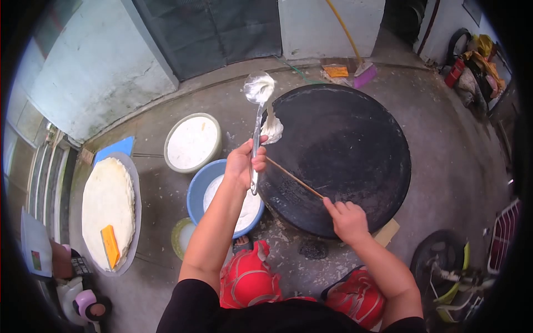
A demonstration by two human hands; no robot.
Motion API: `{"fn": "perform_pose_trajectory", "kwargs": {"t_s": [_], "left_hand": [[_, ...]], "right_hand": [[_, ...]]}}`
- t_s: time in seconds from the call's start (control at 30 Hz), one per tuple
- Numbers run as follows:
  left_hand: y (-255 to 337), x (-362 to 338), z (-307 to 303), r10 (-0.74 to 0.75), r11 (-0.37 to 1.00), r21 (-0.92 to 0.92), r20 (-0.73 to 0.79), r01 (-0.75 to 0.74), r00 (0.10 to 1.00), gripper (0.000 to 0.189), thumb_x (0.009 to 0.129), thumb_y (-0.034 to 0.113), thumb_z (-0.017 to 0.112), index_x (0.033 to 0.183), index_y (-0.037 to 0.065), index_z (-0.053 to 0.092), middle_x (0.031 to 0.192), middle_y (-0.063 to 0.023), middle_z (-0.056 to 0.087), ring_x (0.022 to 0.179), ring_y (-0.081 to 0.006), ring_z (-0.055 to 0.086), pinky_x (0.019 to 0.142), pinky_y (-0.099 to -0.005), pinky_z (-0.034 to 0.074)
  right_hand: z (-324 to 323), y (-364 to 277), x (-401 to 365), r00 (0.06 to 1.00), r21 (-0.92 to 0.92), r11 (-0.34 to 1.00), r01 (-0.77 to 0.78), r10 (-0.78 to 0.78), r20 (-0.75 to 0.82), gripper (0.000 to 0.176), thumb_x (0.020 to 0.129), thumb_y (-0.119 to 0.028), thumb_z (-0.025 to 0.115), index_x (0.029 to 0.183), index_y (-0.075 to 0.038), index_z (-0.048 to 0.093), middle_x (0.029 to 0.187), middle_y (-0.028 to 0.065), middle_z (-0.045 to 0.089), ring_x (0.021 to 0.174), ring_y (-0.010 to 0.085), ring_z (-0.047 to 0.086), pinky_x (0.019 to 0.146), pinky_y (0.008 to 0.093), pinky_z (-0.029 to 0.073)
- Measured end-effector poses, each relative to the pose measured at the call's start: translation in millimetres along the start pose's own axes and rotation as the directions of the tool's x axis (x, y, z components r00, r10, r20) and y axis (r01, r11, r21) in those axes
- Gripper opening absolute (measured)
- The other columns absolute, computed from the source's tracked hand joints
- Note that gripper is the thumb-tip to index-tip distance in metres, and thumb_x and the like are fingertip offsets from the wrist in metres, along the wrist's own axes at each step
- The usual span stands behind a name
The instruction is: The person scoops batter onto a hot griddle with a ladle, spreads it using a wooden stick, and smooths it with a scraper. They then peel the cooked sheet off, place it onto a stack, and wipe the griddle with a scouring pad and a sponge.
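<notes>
Ladle (257, 122) (batter-coated) juts up from grip of left hand (244, 164), beside griddle (344, 161).

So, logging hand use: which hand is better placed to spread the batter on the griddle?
Probably right: right hand holds the stick aimed at the batter blob; left hand holds the ladle.

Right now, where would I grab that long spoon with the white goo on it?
Grab the ladle by its thin handle, low down where the left hand wraps it, coming from the near side. The scoop at the far end is smeared white.
</notes>
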State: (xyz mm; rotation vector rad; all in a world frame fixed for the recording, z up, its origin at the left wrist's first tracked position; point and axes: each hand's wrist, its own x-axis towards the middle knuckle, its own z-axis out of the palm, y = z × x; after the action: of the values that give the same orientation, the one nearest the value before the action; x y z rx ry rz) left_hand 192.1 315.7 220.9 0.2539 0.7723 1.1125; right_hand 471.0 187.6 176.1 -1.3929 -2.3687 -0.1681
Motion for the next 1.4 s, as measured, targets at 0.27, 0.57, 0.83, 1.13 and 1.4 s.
{"fn": "perform_pose_trajectory", "kwargs": {"t_s": [0.27, 0.57, 0.83, 1.13, 1.4], "left_hand": [[14.0, -55.7, 4.1, -0.088, 0.765, -0.542, 0.447, 0.348, 0.89, 0.037, 0.096, 0.019, 0.03, 0.123, -0.005, 0.04, 0.065, -0.0014, 0.039, 0.046, -0.0085, 0.035, 0.038, -0.0223, 0.032], [-21.7, -132.7, -82.0, -0.138, 0.748, -0.629, 0.165, 0.212, 0.977, 0.035, 0.095, 0.02, 0.032, 0.118, -0.004, 0.045, 0.061, -0.001, 0.038, 0.043, -0.0078, 0.033, 0.035, -0.0208, 0.03], [-59.7, -154.1, -155.1, -0.251, 0.622, -0.783, -0.186, 0.011, 0.95, 0.032, 0.093, 0.02, 0.035, 0.108, -0.005, 0.049, 0.06, -0.0003, 0.04, 0.042, -0.0072, 0.034, 0.035, -0.0204, 0.03], [-68.9, -154.1, -170.4, -0.286, 0.588, -0.807, -0.156, 0.045, 0.946, 0.031, 0.092, 0.016, 0.034, 0.108, -0.006, 0.048, 0.06, -0.0001, 0.04, 0.043, -0.0078, 0.034, 0.036, -0.0207, 0.03], [-69.2, -151.1, -176.9, -0.296, 0.608, -0.794, -0.197, 0.025, 0.935, 0.03, 0.092, 0.014, 0.034, 0.107, -0.007, 0.047, 0.058, -0.0001, 0.04, 0.042, -0.0073, 0.034, 0.035, -0.0202, 0.03]], "right_hand": [[36.4, 11.2, 53.8, 0.997, -0.201, 0.977, -0.075, 0.077, 0.004, 0.044, 0.072, -0.009, 0.054, 0.116, -0.011, 0.055, 0.076, 0.0052, 0.051, 0.067, 0.0221, 0.052, 0.058, 0.0327, 0.044], [50.4, 16.5, 69.5, 0.959, 0.01, 0.959, -0.282, 0.282, 0.007, 0.046, 0.067, -0.01, 0.058, 0.113, -0.01, 0.056, 0.074, 0.0085, 0.052, 0.066, 0.0267, 0.056, 0.058, 0.0375, 0.047], [52.3, 33.3, 69.9, 0.935, -0.085, 0.931, -0.354, 0.352, -0.038, 0.041, 0.068, -0.011, 0.057, 0.108, -0.013, 0.06, 0.074, 0.0095, 0.053, 0.071, 0.0263, 0.058, 0.063, 0.0386, 0.048], [54.9, 38.0, 82.5, 0.925, -0.106, 0.92, -0.378, 0.373, -0.064, 0.04, 0.071, -0.011, 0.056, 0.111, -0.013, 0.057, 0.075, 0.0082, 0.053, 0.065, 0.0267, 0.056, 0.058, 0.0384, 0.048], [55.5, -0.3, 94.5, 0.931, -0.034, 0.932, -0.36, 0.362, 0.057, 0.042, 0.067, -0.01, 0.057, 0.109, -0.011, 0.058, 0.079, 0.0095, 0.056, 0.072, 0.0279, 0.059, 0.063, 0.04, 0.049]]}}
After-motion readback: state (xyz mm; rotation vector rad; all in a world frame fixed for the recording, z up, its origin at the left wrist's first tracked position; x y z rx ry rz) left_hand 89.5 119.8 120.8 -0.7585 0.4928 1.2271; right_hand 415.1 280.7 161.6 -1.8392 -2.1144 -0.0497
